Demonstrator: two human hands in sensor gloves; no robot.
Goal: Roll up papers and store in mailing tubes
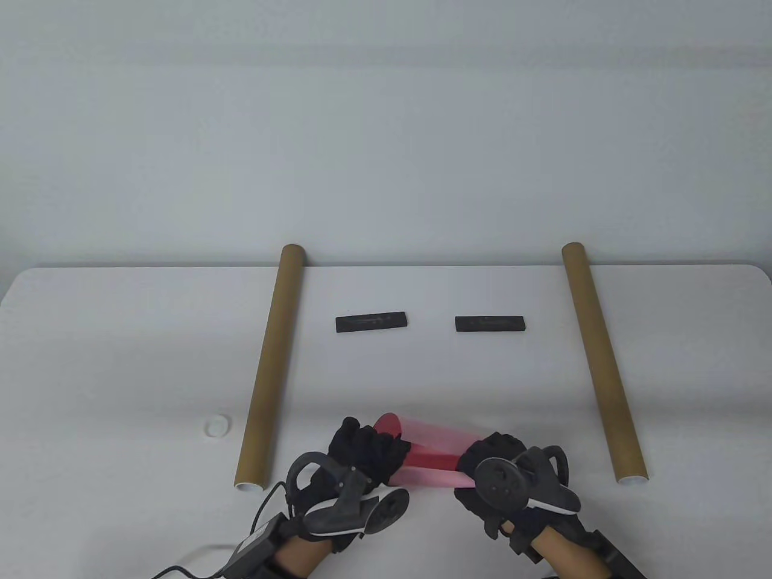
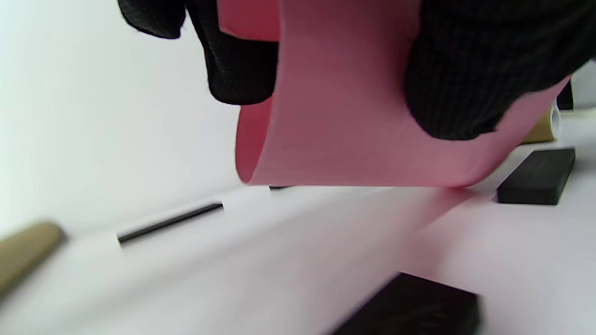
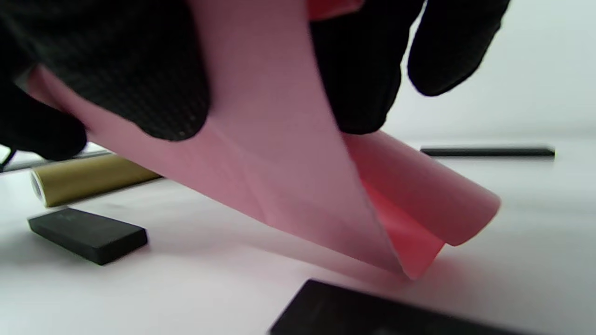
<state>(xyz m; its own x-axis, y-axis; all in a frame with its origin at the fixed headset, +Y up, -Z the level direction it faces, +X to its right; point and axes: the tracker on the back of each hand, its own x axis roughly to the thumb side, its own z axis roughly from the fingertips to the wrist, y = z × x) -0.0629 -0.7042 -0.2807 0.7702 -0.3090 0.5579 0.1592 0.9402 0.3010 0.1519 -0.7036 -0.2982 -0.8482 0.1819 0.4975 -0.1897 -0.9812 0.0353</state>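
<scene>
A loosely rolled pink paper [image 1: 431,452] is held just above the table near its front edge. My left hand [image 1: 362,455] grips the roll's left end, and my right hand [image 1: 494,467] grips its right end. The left wrist view shows gloved fingers [image 2: 470,70] curled round the pink paper [image 2: 344,121]. Seen from the right wrist, the pink paper [image 3: 298,186] has a loose outer flap under my fingers [image 3: 139,83]. Two brown mailing tubes lie lengthwise: the left tube [image 1: 271,368] and the right tube [image 1: 603,362].
Two flat black blocks [image 1: 371,322] [image 1: 490,324] lie side by side between the tubes, farther back. A small white cap [image 1: 217,426] sits left of the left tube. A cable [image 1: 265,512] trails from my left wrist.
</scene>
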